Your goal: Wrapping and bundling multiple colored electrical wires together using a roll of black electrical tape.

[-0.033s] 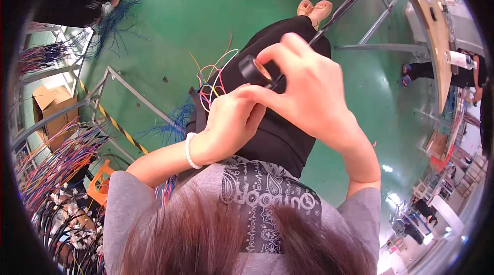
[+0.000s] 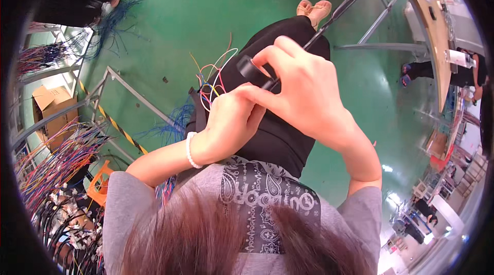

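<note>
In my right hand (image 2: 311,97) is a roll of black tape (image 2: 252,71), pinched by its edge between curled fingers and thumb. Just below it, my left hand (image 2: 231,118) is closed around a bundle of thin coloured wires (image 2: 211,87), whose loose ends fan out past the knuckles. Both hands touch near the thumbs. A black wrapped cable (image 2: 342,10) runs from behind my right fingers toward the upper right. The spot where wires and tape meet is mostly covered by my fingers.
Metal frames (image 2: 131,92) with hanging wire bundles (image 2: 62,146) stand at the left, beside a cardboard box (image 2: 54,110) and an orange stool (image 2: 100,182). A wooden table (image 2: 424,12) is at the right. Other people stand at the upper left and far right.
The tape roll has turned, so its brown core shows less. My right hand has shifted slightly to the left; the left hand stays in place.
</note>
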The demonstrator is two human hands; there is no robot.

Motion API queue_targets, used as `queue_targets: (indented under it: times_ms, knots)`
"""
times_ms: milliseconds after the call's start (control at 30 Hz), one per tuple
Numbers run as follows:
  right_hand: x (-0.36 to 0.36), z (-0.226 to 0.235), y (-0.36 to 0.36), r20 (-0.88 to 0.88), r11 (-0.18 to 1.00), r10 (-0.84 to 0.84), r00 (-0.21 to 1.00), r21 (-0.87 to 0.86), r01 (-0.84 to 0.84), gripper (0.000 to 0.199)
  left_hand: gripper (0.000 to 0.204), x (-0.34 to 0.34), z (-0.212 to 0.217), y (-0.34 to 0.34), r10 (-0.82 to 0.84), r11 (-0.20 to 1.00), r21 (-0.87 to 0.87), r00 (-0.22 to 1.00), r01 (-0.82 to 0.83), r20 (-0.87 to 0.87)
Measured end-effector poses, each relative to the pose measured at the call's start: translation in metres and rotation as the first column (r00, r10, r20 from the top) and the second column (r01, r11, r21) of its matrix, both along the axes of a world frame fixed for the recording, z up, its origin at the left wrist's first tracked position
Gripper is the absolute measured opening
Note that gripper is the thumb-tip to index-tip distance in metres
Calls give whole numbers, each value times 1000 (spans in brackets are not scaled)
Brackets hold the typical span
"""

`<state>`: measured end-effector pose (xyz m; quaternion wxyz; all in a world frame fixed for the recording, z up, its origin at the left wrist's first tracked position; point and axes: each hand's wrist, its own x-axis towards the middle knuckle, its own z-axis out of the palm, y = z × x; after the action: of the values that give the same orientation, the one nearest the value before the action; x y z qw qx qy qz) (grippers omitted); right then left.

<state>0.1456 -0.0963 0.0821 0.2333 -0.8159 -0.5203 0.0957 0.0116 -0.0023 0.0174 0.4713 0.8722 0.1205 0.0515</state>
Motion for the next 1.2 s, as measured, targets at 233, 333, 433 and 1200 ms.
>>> queue_targets:
  times_ms: [233, 333, 433, 1200]
  knots:
    - [-43, -51, -71, -756, 859, -111, 645, 253, 444, 17, 29, -19, -10, 31, -144, 714, -691, 989, 116, 17]
    - [-56, -57, -88, -589, 824, -150, 794, 369, 429, 18, 30, -14, -10, 29, -226, 602, -788, 974, 130, -13]
    - [-41, -6, -52, -381, 937, -184, 906, 211, 279, 17, 22, -21, -12, 20, -217, 734, -658, 976, 169, 9]
    - [-54, -56, -62, -952, 910, -21, 306, 109, 400, 58, 20, -18, -1, 35, -186, 937, -276, 975, 213, 119]
